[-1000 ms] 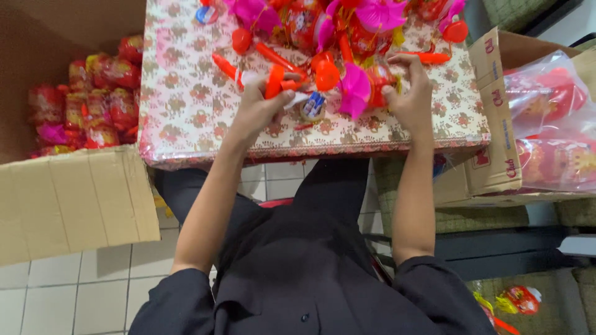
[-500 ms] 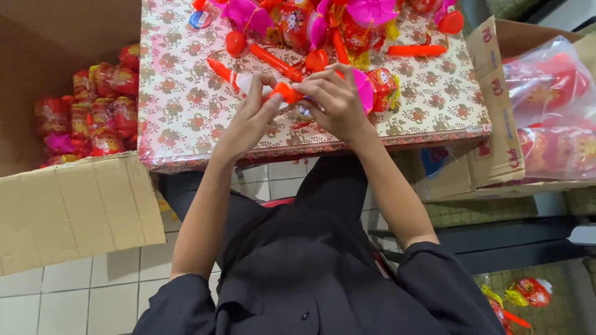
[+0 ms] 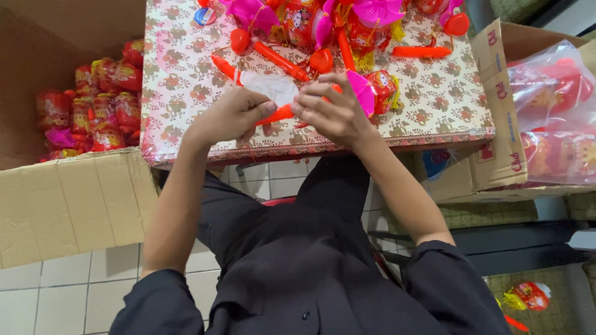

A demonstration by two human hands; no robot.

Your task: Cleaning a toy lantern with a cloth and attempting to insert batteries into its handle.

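My left hand and my right hand meet over the near edge of a small table covered in a floral cloth. Between their fingertips they pinch an orange plastic stick, with a white crumpled piece just above it. A pink disc and a red lantern toy sit against the right hand's far side. More red, orange and pink toy parts lie heaped at the far edge.
An open cardboard box at the left holds several red wrapped lantern toys. At the right, another cardboard box holds clear bags of red toys. White floor tiles lie below; one toy is on the floor.
Both hands drew back from the toy heap toward the table's near edge and came together on the orange stick. The view shifted slightly.
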